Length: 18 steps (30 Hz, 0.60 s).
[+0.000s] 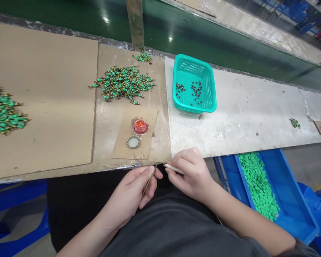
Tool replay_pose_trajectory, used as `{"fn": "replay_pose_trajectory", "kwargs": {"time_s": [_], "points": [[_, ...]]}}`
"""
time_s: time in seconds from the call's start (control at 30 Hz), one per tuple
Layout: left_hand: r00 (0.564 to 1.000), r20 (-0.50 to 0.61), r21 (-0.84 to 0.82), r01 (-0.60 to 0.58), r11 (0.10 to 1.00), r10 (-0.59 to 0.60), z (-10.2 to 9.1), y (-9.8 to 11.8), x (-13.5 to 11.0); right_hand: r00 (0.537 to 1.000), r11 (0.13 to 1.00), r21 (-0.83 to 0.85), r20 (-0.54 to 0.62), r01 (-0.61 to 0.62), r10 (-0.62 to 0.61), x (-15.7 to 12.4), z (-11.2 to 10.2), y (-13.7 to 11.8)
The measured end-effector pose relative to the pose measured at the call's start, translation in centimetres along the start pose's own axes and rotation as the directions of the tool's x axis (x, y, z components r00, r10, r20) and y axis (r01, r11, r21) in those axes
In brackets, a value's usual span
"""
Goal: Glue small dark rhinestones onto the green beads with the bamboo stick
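My left hand (139, 185) is closed, pinching a small dark piece (156, 166) at its fingertips; its exact kind is too small to make out. A thin stick-like shape lies along those fingers. In my right hand (192, 173) is a slim pale stick (174, 168), its tip pointing left at the dark piece, with a small gap between them. Both hands are over my lap at the table's front edge. Just beyond, a cardboard piece (120, 150) carries a red, glossy round dish (141, 127) and a bottle cap (133, 142) with pale contents.
Small green, yellow and dark figures lie in a pile (125, 82), with another pile (4, 110) at far left. A turquoise basket (213, 89) holds several small dark pieces. Below the table at right, a blue bin (291, 192) contains green pieces (256, 182).
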State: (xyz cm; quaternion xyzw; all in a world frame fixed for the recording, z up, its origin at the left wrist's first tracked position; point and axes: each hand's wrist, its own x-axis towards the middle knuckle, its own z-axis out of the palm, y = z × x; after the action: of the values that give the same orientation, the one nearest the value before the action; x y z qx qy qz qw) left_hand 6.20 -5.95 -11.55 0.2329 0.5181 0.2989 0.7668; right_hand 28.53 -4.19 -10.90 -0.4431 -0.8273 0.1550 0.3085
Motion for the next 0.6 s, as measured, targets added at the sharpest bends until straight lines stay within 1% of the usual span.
{"fn": "replay_pose_trajectory", "kwargs": {"time_s": [0.23, 0.4, 0.6], "points": [[1.0, 0.017, -0.01, 0.008, 1.0, -0.008, 0.16, 0.39, 0.1, 0.999, 0.999, 0.035, -0.029, -0.042, 0.043, 0.01, -0.39, -0.22], [1.0, 0.015, -0.013, 0.016, 1.0, -0.016, 0.23, 0.26, 0.18, 0.999, 0.998, 0.054, -0.014, -0.034, 0.035, -0.23, -0.65, -0.52], [1.0, -0.014, -0.034, -0.004, 0.999, 0.003, 0.61, 0.16, 0.17, 1.0, 1.0, 0.023, 0.007, -0.014, 0.013, -0.45, -0.19, -0.29]]}}
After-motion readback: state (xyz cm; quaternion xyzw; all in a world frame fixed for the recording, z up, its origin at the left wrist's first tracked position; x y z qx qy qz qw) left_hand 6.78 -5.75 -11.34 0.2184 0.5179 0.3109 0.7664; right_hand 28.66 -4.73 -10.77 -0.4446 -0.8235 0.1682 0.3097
